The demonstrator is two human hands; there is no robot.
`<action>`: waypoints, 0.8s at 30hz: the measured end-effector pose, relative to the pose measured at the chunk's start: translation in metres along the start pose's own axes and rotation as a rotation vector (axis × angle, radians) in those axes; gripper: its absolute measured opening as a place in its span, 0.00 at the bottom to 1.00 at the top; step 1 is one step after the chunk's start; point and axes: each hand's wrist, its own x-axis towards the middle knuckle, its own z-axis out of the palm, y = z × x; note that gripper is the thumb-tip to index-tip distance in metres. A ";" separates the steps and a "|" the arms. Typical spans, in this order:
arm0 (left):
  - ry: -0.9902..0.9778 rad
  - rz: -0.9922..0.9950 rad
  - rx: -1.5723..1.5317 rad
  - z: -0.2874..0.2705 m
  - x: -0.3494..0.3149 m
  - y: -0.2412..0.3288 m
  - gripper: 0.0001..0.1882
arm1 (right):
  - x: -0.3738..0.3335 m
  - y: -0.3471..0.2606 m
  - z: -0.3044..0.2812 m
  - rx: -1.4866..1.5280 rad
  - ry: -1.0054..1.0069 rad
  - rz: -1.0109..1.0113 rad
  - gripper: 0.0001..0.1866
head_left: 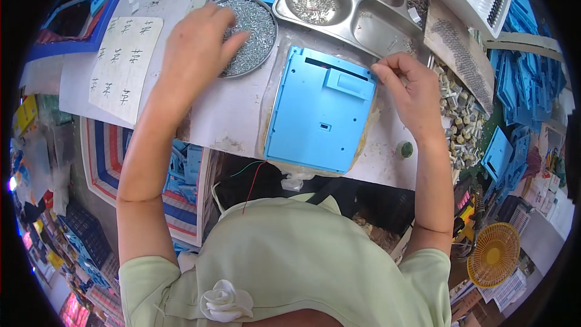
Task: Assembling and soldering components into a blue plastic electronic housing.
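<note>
1 blue panel (pixel 319 115), 1 screw dish (pixel 257 21), 2 hands touching them.

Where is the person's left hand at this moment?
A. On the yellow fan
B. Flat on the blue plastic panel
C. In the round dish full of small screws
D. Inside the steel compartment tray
C: the left hand has its fingertips in the round dish of screws, while the right hand is at the top right corner of the blue plastic panel.
</note>
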 end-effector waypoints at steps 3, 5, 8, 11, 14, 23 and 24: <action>-0.053 -0.018 0.013 0.005 -0.010 -0.021 0.09 | 0.000 0.001 -0.001 0.126 0.029 0.033 0.07; -0.105 -0.007 -0.051 0.007 -0.013 -0.025 0.08 | 0.001 0.000 -0.005 0.148 0.032 0.059 0.07; -0.041 -0.105 -0.160 0.004 -0.012 -0.024 0.07 | 0.000 -0.002 -0.008 0.197 -0.003 0.101 0.07; -0.004 -0.222 -0.214 0.003 -0.015 -0.030 0.08 | 0.000 -0.002 -0.008 0.222 -0.037 0.144 0.08; 0.023 -0.219 -0.116 0.006 -0.018 -0.034 0.08 | -0.001 -0.001 -0.001 0.172 -0.030 0.127 0.08; 0.042 -0.073 -0.199 0.003 -0.016 0.005 0.06 | 0.010 0.007 0.004 0.205 -0.109 0.085 0.08; 0.036 -0.056 -0.284 0.001 -0.016 0.017 0.06 | 0.009 0.008 0.003 0.234 -0.131 0.090 0.09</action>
